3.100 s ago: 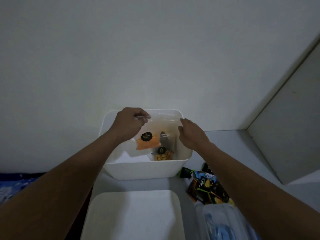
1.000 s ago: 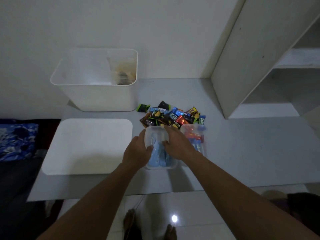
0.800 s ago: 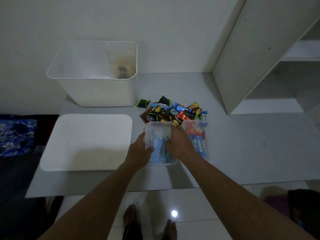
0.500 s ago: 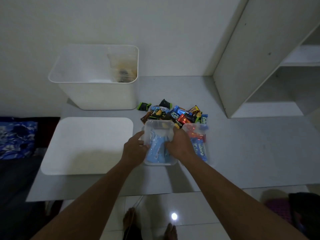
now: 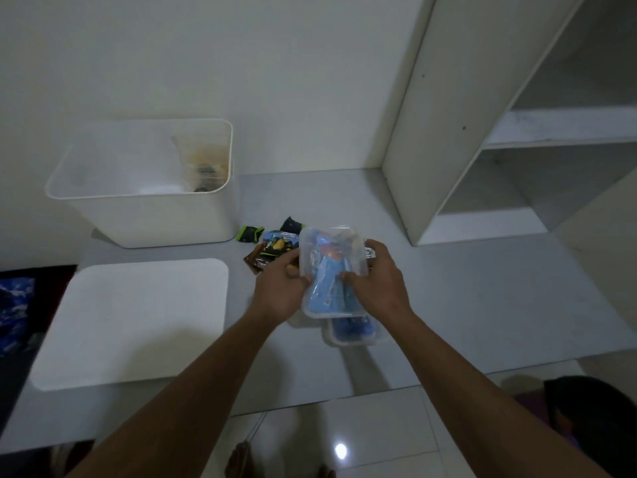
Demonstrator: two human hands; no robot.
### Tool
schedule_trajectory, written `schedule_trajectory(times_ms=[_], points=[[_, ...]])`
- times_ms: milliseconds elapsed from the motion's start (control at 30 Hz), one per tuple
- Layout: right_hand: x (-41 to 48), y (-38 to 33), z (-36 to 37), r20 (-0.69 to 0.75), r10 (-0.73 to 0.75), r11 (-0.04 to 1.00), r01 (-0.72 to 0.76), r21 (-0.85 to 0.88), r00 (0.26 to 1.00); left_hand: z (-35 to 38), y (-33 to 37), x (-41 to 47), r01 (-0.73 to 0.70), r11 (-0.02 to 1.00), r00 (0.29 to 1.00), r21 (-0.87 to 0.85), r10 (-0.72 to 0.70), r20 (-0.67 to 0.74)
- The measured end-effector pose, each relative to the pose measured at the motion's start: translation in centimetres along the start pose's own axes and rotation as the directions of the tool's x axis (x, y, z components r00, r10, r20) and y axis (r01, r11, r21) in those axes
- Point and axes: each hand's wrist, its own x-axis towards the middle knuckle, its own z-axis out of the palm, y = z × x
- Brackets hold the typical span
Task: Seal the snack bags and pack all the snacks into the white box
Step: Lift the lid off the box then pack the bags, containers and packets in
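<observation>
Head camera is looking down on a pale grey tabletop (image 5: pixel 465 305), where the risks are running from the big things to the small. The tall white plastic box (image 5: pixel 144 215) is standing up and to the left of the grip, well apart from it, with one filled clear bag leaning in its right corner; a careless swing could be knocking that thin wall. The flat white lid (image 5: pixel 134 322) is lying left of the grip. Both hands are clamping a clear zip bag of blue-wrapped snacks (image 5: pixel 331 274), lifted off the surface: the left hand (image 5: pixel 279 291) is pinching its left edge, the right hand (image 5: pixel 379 284) its right edge. The mouth, at the far end from the fingers, appears to be gaping, so tilting it forward could be spilling wrappers; whether the seal is pressed I cannot tell. A second clear snack bag (image 5: pixel 351 331) is lying directly beneath, partly hidden. Loose dark wrapped snacks (image 5: pixel 272 250) are crowding just beyond the left fingers, likely to be swept aside.
</observation>
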Motion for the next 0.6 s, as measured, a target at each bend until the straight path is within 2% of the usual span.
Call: schedule_trajectory(times_ms=[333, 433, 500, 600], points=[[-0.4, 5.2, -1.9, 0.017, 0.136, 0.991, -0.136, -0.018, 0.991, 5.8, -1.4, -0.3, 0.083, 0.988, 0.996, 0.127, -0.087, 0.029], [-0.3, 6.3, -1.7, 0.042, 0.135, 0.991, -0.136, 0.008, 0.99, 6.3, -1.8, -0.2, 0.077, 0.986, 0.997, 0.145, -0.076, -0.007], [-0.4, 7.1, -1.8, 0.086, 0.137, 0.989, -0.141, 0.041, 0.987, 6.5, -2.7, 0.0, 0.093, 0.991, 0.995, 0.099, -0.095, 0.014], [-0.6, 7.9, -2.1, 0.185, 0.143, 0.984, -0.16, 0.083, 0.972, 6.6, -3.2, -0.1, 0.159, 0.986, 0.98, -0.043, -0.152, 0.131]])
